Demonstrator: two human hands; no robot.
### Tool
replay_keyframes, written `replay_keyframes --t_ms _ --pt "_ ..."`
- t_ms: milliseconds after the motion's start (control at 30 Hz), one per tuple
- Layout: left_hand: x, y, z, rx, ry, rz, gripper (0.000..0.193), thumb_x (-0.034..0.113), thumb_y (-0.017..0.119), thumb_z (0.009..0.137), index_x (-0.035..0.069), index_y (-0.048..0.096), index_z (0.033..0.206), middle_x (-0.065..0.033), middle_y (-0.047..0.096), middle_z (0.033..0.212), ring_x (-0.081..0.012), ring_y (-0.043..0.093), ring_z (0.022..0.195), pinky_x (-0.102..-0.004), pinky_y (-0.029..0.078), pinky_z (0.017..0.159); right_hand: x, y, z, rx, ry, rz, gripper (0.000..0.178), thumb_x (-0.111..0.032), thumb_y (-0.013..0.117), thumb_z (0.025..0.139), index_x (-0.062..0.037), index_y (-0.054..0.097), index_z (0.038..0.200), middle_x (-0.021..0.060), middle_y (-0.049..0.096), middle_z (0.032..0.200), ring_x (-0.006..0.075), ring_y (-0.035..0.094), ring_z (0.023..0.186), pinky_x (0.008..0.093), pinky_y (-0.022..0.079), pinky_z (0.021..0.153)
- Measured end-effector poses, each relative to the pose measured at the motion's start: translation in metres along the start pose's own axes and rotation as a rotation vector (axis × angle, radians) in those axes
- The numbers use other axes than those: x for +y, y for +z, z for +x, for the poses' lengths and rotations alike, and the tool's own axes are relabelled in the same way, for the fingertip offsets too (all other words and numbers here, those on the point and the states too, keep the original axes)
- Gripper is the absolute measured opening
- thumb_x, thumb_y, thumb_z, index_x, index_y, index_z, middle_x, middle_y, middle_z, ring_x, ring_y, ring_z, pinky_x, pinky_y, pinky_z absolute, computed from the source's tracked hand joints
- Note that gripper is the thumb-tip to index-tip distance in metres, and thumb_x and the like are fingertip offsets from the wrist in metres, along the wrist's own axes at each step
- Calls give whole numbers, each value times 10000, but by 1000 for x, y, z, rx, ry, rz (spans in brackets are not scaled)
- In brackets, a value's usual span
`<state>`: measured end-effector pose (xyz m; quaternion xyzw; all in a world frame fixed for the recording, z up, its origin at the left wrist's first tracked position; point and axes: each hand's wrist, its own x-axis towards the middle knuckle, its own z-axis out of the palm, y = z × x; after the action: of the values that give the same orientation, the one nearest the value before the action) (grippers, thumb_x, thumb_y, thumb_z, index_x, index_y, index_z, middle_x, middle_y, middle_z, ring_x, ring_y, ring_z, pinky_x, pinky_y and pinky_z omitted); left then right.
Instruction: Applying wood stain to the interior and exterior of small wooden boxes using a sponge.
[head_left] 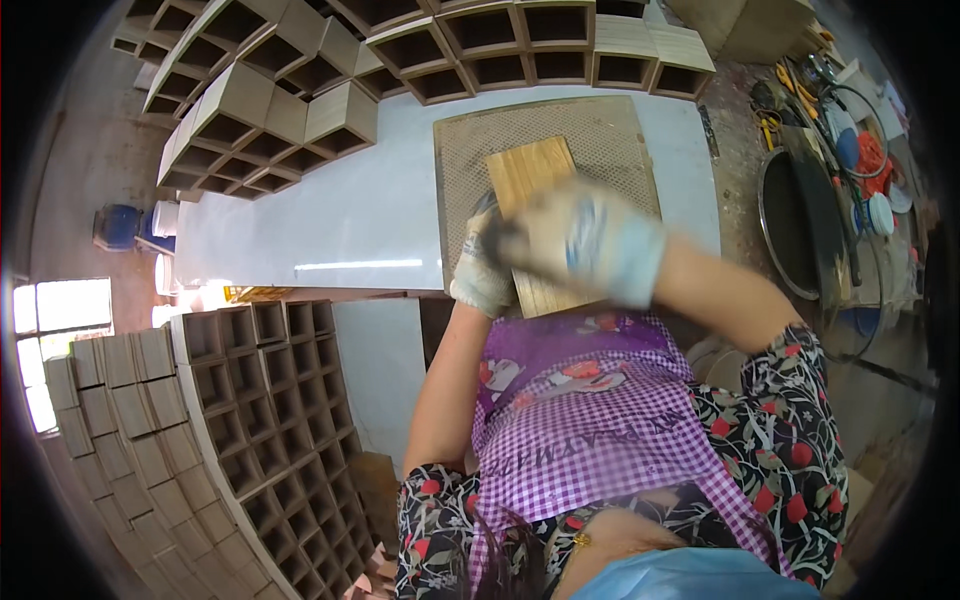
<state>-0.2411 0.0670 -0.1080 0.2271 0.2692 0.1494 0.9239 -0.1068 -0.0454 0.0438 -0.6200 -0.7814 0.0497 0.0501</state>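
Observation:
A rectangular wooden board (pixel 532 172), its yellowish-brown grain facing up, lies slanted over a tan perforated mat (pixel 620 125), with its near end reaching toward my apron. My left hand (pixel 480 265), in a pale work glove with dark fingertips, grips the board's left edge. Across the middle of the board is my right hand (pixel 585 238), gloved in cream and light blue and smeared by motion. Its fingers are too blurred to read, and a dark patch at their tips cannot be made out. Both hands cover the board's middle.
The mat rests on a pale table (pixel 310 225). Open wooden boxes (pixel 500 70) line its far side, and more boxes (pixel 265 130) stand at the far left. Stacked boxes (pixel 270 400) fill the lower left. Cables and tools (pixel 800 95) lie at the right, by a round dark tub (pixel 790 220).

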Motion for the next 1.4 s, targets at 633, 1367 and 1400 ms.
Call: replay_keyframes --t_ms 633,1367,1400 --pt "95 125 -51 -42 459 2535 310 352 729 808 130 736 1024 -140 708 1030 -292 637 1090 -410 425 1043 83 10 10 517 465 260 411 -213 709 815 -93 645 1202 150 659 1105 346 631 1034 416 509 909" --pt "78 110 -47 129 674 2389 260 352 704 804 101 758 848 -142 728 900 -317 668 935 -425 482 910 -1 9 -70 259 200 431 291 -253 700 820 -145 709 1089 102 673 923 314 676 859 414 542 785" --pt "75 115 -46 192 546 2411 292 377 680 831 94 750 855 -154 725 899 -327 678 909 -438 498 876 2 5 -78 285 228 534 295 -240 716 808 -134 709 1083 104 674 917 323 673 853 417 540 785"
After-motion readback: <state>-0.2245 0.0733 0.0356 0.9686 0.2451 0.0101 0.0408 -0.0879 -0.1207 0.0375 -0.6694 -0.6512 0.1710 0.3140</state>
